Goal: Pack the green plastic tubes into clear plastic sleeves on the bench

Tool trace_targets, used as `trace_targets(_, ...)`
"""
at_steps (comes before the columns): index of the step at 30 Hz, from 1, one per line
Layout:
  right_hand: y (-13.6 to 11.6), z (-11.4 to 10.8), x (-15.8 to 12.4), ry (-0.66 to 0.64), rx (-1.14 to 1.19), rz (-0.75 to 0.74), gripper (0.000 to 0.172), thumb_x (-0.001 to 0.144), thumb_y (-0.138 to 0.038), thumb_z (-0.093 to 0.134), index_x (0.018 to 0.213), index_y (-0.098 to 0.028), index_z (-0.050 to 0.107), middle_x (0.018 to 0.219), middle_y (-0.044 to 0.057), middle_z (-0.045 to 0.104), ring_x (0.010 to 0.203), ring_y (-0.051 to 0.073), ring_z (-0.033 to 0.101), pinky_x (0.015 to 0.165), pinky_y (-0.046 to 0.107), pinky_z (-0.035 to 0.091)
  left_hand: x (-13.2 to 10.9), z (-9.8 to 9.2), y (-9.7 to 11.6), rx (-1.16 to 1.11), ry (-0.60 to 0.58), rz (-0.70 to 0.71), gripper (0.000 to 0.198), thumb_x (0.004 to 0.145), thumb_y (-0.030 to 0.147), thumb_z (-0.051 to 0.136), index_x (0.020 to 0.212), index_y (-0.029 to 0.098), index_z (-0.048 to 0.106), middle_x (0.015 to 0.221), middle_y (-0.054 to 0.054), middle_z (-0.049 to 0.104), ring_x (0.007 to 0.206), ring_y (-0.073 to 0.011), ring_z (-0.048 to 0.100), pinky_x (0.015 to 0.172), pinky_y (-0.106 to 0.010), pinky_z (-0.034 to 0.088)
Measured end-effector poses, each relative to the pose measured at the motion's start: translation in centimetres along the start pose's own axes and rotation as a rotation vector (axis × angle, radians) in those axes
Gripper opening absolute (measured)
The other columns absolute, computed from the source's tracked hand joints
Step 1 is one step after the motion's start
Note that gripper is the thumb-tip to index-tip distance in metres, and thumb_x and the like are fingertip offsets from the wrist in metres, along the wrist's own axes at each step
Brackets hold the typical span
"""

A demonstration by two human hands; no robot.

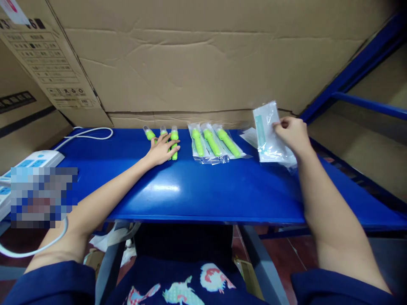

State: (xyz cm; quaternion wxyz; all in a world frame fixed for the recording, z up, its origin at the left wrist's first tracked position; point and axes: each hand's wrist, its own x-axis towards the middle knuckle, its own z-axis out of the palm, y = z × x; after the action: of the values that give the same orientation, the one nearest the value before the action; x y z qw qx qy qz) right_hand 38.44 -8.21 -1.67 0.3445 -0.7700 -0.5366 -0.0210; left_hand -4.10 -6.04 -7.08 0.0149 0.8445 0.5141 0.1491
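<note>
My left hand (163, 150) rests on the blue table (190, 190), fingers spread over three loose green pen-like items (174, 136) with clear caps. It touches the right two of them. To their right lie three more green items sealed in clear plastic bags (211, 144). My right hand (292, 133) pinches the top edge of a clear plastic bag (269, 131) and holds it tilted up off the table. A small stack of similar empty bags (249, 136) lies flat behind it.
A white power strip (32, 163) with a white cable (89, 133) sits at the table's left end. Large cardboard boxes (197, 63) wall off the back. A blue metal rack frame (359, 70) rises on the right.
</note>
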Motion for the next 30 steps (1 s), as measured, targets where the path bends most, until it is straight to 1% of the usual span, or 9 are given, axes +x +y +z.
trace_targets(3, -0.7, 0.6, -0.2, -0.009, 0.342, 0.089, 0.015, 0.091, -0.014, 0.059, 0.103, -0.009, 0.066, 0.095, 0.016, 0.072, 0.072, 0.017, 0.059, 0.071, 0.03, 0.045, 0.0, 0.0, 0.0, -0.034, 0.006, -0.012, 0.055, 0.099, 0.053, 0.047, 0.148, 0.028, 0.053, 0.162, -0.014, 0.041, 0.152, -0.0364, 0.03, 0.116, -0.062, 0.027)
trace_targets(9, -3.7, 2.8, -2.0, -0.066, 0.757, 0.216, 0.055, 0.086, -0.008, 0.063, 0.136, -0.018, 0.04, 0.07, -0.002, 0.06, 0.051, 0.013, 0.049, 0.049, 0.024, 0.04, 0.1, 0.2, -0.2, -0.101, 0.082, -0.049, 0.061, 0.087, 0.055, 0.061, 0.133, 0.016, 0.053, 0.15, -0.02, 0.05, 0.143, -0.0366, 0.039, 0.112, -0.057, 0.034)
trace_targets(11, -4.5, 3.6, -2.9, -0.151, 0.811, 0.154, 0.047, 0.087, -0.016, 0.066, 0.129, -0.022, 0.046, 0.062, -0.006, 0.052, 0.045, 0.011, 0.042, 0.042, 0.02, 0.033, 0.1, 0.3, -0.3, -0.086, 0.077, -0.038, 0.047, 0.087, 0.055, 0.061, 0.115, 0.017, 0.06, 0.15, -0.019, 0.049, 0.143, -0.0366, 0.039, 0.112, -0.058, 0.034)
trace_targets(13, -5.1, 4.2, -3.9, -0.253, 0.856, 0.07, 0.025, 0.09, -0.028, 0.069, 0.111, -0.021, 0.057, 0.059, -0.006, 0.048, 0.043, 0.009, 0.038, 0.038, 0.018, 0.029, 0.1, 0.3, -0.4, -0.061, 0.058, -0.019, 0.037, 0.089, 0.054, 0.058, 0.095, 0.018, 0.064, 0.153, -0.017, 0.047, 0.144, -0.0372, 0.036, 0.111, -0.06, 0.033)
trace_targets(15, -5.7, 4.7, -5.0, -0.381, 0.93, 0.009, 0.024, 0.091, -0.041, 0.069, 0.101, -0.02, 0.063, 0.064, -0.002, 0.053, 0.045, 0.008, 0.044, 0.036, 0.018, 0.031, 0.1, 0.3, -0.4, -0.049, 0.043, -0.012, 0.038, 0.091, 0.054, 0.055, 0.079, 0.018, 0.065, 0.154, -0.014, 0.047, 0.145, -0.0382, 0.034, 0.111, -0.062, 0.033)
trace_targets(17, -6.5, 5.0, -6.2, -0.541, 1.018, -0.027, 0.034, 0.091, -0.05, 0.068, 0.106, -0.02, 0.065, 0.078, 0.004, 0.064, 0.055, 0.012, 0.059, 0.037, 0.019, 0.041, 0.0, 0.3, -0.4, -0.052, 0.041, -0.014, 0.04, 0.091, 0.052, 0.055, 0.072, 0.018, 0.066, 0.153, -0.013, 0.048, 0.144, -0.0389, 0.035, 0.11, -0.063, 0.033)
trace_targets(20, -7.6, 5.3, -7.8, -0.794, 1.028, -0.077, 0.046, 0.089, -0.047, 0.071, 0.126, -0.021, 0.06, 0.096, 0.009, 0.073, 0.065, 0.018, 0.071, 0.041, 0.024, 0.051, 0.1, 0.3, -0.3, -0.068, 0.054, -0.028, 0.038, 0.089, 0.048, 0.056, 0.07, 0.018, 0.069, 0.151, -0.012, 0.051, 0.142, -0.0389, 0.037, 0.109, -0.063, 0.035)
trace_targets(23, -8.1, 5.6, -8.8, -0.969, 0.935, -0.136, 0.055, 0.089, -0.041, 0.072, 0.136, -0.018, 0.054, 0.089, 0.01, 0.077, 0.052, 0.016, 0.068, 0.038, 0.024, 0.05, 0.3, 0.6, -0.3, -0.107, 0.076, -0.055, 0.039, 0.091, 0.045, 0.052, 0.068, 0.019, 0.069, 0.148, -0.012, 0.054, 0.142, -0.0377, 0.038, 0.109, -0.063, 0.035)
trace_targets(30, -7.9, 5.7, -8.8, -1.005, 0.862, -0.17, 0.038, 0.09, -0.046, 0.071, 0.111, -0.014, 0.066, 0.073, 0.009, 0.076, 0.041, 0.012, 0.061, 0.033, 0.021, 0.042, 0.4, 0.6, -0.3, -0.187, 0.069, -0.116, 0.046, 0.096, 0.044, 0.04, 0.076, 0.017, 0.072, 0.148, -0.011, 0.054, 0.142, -0.0384, 0.037, 0.114, -0.062, 0.031)
